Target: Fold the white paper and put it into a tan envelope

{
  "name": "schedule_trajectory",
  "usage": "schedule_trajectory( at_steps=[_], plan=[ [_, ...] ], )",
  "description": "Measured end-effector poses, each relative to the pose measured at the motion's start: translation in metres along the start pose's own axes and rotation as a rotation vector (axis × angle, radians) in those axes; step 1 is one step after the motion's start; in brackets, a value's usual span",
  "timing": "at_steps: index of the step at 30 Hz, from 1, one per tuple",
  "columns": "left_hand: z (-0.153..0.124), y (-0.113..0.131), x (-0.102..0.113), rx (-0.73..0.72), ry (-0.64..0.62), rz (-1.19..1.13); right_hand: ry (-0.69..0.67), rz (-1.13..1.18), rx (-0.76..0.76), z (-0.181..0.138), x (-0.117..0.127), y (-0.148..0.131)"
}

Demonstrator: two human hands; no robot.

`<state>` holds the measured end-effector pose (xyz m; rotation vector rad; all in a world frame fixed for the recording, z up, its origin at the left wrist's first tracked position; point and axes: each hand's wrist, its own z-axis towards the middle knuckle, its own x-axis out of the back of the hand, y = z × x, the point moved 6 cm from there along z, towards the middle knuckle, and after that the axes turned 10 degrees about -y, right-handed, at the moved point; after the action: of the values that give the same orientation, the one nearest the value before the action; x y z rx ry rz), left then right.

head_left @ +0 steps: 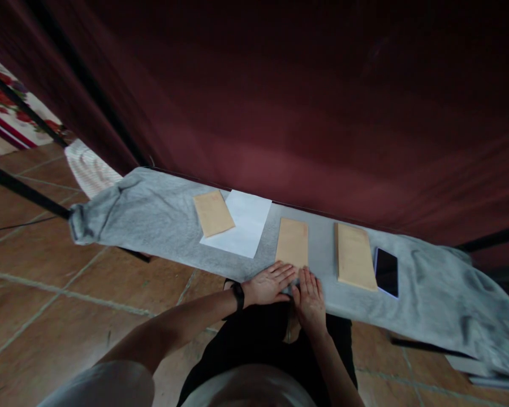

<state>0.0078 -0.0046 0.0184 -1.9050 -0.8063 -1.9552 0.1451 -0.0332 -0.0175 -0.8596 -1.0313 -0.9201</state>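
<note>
A tan paper envelope (pixel 292 242) lies flat at the middle of the grey cloth, in front of me. My left hand (pixel 269 284) rests on its near left edge with the fingers stretched out. Beside it, my right hand (pixel 310 297) lies flat at the near right corner, fingers straight and pointing away from me. The hands cover the envelope's near end. To the left, a white sheet of paper (pixel 246 221) has another tan envelope (pixel 214 213) lying partly over it. A thicker stack of tan envelopes (pixel 355 256) sits to the right.
A smartphone (pixel 386 272) with a dark screen lies right of the stack. Grey cloth (pixel 152 217) covers the narrow bench or table. A dark red curtain (pixel 280 113) hangs along its far edge. Black metal bars (pixel 25 189) stand at the left, over a tiled floor (pixel 110 294).
</note>
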Motion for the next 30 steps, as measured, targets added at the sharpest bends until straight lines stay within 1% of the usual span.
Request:
schedule_trajectory(
  at_steps=[3, 5, 7, 9, 13, 16, 19, 22, 24, 25, 26, 28, 29, 30],
  plan=[
    [-0.004, -0.006, -0.003, 0.081, 0.037, 0.01, 0.022, 0.017, -0.021, -0.002, 0.0, 0.003],
    [-0.006, -0.014, -0.007, 0.165, 0.069, 0.027, 0.031, 0.016, -0.037, -0.002, 0.001, 0.004],
    [-0.004, -0.022, -0.011, 0.211, 0.084, 0.057, 0.039, 0.006, -0.049, -0.002, 0.001, 0.004],
    [0.0, -0.028, -0.015, 0.212, 0.079, 0.092, 0.052, -0.005, -0.055, 0.0, 0.002, 0.003],
    [0.012, -0.031, -0.017, 0.186, 0.001, 0.206, 0.093, -0.021, -0.093, 0.006, 0.005, 0.003],
    [0.019, -0.027, -0.012, 0.169, -0.034, 0.287, 0.113, -0.035, -0.139, 0.013, 0.008, 0.002],
    [0.021, -0.022, -0.003, 0.171, -0.049, 0.311, 0.111, -0.053, -0.146, 0.022, 0.014, -0.001],
    [0.02, -0.019, 0.018, 0.174, -0.008, 0.286, 0.047, -0.034, -0.151, 0.037, 0.024, -0.002],
    [0.019, -0.016, 0.042, 0.142, 0.074, 0.273, 0.011, 0.035, -0.175, 0.048, 0.035, 0.004],
    [0.018, -0.016, 0.057, 0.128, 0.147, 0.258, 0.019, 0.097, -0.197, 0.053, 0.043, 0.008],
    [0.016, -0.018, 0.073, 0.13, 0.246, 0.223, 0.056, 0.181, -0.233, 0.058, 0.051, 0.015],
    [0.011, -0.029, 0.1, 0.223, 0.491, 0.051, 0.203, 0.438, -0.33, 0.064, 0.067, 0.031],
    [0.008, -0.038, 0.107, 0.299, 0.606, -0.099, 0.288, 0.611, -0.385, 0.065, 0.072, 0.039],
    [0.006, -0.049, 0.107, 0.382, 0.691, -0.294, 0.362, 0.804, -0.441, 0.064, 0.072, 0.046]
  ],
)
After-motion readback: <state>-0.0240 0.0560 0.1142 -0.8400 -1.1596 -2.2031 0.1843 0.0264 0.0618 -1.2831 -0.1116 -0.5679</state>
